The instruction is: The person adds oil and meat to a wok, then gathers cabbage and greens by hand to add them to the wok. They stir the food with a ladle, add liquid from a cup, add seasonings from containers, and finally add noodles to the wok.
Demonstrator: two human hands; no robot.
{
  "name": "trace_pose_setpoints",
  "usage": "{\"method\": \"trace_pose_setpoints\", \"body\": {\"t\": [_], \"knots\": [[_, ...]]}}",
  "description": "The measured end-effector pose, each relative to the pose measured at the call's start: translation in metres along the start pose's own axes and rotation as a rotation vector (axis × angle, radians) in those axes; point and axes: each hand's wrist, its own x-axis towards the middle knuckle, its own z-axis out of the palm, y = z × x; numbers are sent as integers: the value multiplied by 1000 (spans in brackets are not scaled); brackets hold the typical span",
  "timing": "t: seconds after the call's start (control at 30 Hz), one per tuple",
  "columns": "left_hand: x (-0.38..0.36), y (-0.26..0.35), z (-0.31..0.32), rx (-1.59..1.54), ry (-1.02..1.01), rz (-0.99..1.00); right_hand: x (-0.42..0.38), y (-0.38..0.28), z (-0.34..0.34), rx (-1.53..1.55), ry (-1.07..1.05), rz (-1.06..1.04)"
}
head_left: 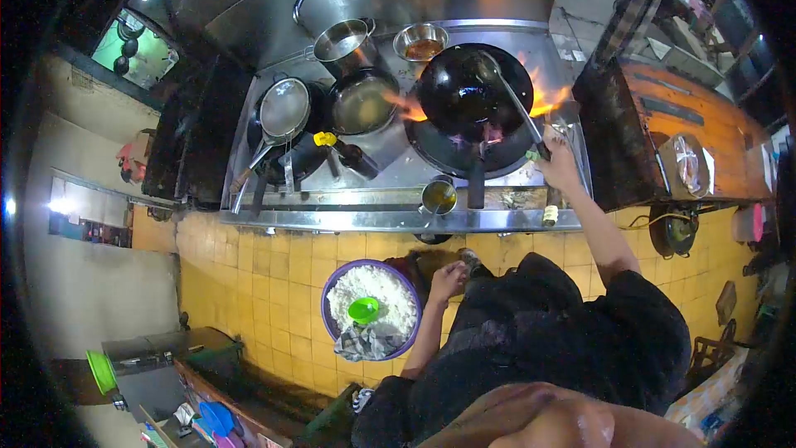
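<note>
Here right hand (560, 168) fingers grip ladle (516, 104) over wok (464, 91) rim; left hand (448, 280) fisted.

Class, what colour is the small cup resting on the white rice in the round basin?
Bright green small cup, head view.

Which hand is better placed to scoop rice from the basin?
Probably the left hand: it hangs free just beside the rice basin. The right hand grips the ladle up at the wok.
</note>
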Motion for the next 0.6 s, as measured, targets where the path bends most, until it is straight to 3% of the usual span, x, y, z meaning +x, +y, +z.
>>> {"method": "trace_pose_setpoints", "body": {"t": [0.07,0.23,0.27,0.3,0.37,0.4,0.43,0.5,0.6], "knots": [[4,-6,-1,77,-8,15,-20,17,6,-49,-14,24],[15,11,17,332,-45,116,-20,21,-3,249,-200,150],[19,15,26,324,-56,173,-9,18,-10,120,-314,98],[26,17,34,317,-68,232,-6,21,-3,125,-314,94],[36,22,56,288,-95,250,-7,40,32,-191,-91,-13],[29,34,69,418,-72,268,-10,59,53,-219,-49,-43],[28,40,76,547,-49,291,-13,52,47,-213,-43,-44],[28,39,86,543,-53,357,-27,41,29,-176,-226,77],[31,27,95,576,-66,374,-29,52,10,2,-227,49]]}}
